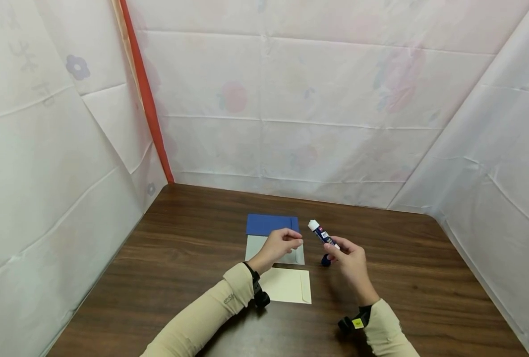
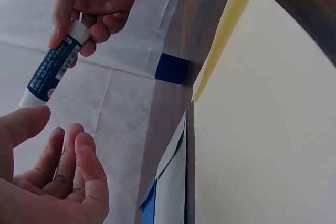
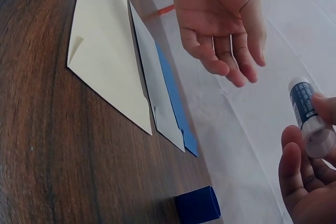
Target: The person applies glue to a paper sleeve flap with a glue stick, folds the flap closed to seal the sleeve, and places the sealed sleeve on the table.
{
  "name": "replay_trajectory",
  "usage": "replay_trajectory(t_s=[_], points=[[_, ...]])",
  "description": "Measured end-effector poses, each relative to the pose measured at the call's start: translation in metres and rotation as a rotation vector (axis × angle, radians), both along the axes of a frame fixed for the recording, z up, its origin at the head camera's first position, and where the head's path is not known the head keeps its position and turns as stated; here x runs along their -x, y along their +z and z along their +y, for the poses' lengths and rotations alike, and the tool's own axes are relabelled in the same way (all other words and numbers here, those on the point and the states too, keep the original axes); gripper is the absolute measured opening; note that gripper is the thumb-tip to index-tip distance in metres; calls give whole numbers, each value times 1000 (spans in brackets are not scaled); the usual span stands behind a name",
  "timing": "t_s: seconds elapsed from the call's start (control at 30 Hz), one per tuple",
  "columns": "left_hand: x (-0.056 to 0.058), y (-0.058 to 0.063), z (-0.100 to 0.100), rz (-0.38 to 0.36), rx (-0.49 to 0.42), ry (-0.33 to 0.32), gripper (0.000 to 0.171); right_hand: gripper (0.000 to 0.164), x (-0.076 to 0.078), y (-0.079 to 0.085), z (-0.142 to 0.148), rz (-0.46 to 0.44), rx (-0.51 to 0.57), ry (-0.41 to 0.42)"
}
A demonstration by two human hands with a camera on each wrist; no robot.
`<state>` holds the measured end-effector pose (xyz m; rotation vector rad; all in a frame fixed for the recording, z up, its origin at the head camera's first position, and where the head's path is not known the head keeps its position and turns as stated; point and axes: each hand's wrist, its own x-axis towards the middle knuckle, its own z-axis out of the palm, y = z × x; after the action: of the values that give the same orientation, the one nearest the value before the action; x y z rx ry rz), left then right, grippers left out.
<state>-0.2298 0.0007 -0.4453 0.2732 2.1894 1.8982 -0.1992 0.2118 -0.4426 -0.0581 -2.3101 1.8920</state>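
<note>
Between the thumb and fingers of my right hand (image 1: 352, 260) is a glue stick (image 1: 322, 233), uncapped and tilted, its white end pointing up and left in the head view. Its dark blue cap (image 3: 198, 205) stands on the table just below that hand. My left hand (image 1: 279, 246) hovers over the envelopes with loosely bent fingers and holds nothing; in the left wrist view its thumb appears close to the glue stick's white end. Beneath it lie a pale grey envelope (image 1: 255, 244) and a cream envelope (image 1: 291, 285), the latter partly hidden by the left wrist.
A blue envelope (image 1: 268, 224) lies at the back of the row, up against the grey one. The brown wooden table (image 1: 179, 248) is enclosed by white printed sheets (image 1: 318, 99) behind and at both sides. An orange strip (image 1: 146, 94) runs down the back left corner.
</note>
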Motion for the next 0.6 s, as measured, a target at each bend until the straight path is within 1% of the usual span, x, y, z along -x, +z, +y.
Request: replay_trajectory(t_s=[0.1,0.27,0.37,0.6], points=[[3,-2,2,-2,11,-6,32,29,1,0,2,-1,4,-16],[9,-4,8,16,48,-6,25,28,1,1,4,11,32,-45],[12,-6,12,20,78,-9,22,28,1,2,5,16,39,-49],[15,-8,24,11,121,-52,28,31,0,2,10,5,57,-59]])
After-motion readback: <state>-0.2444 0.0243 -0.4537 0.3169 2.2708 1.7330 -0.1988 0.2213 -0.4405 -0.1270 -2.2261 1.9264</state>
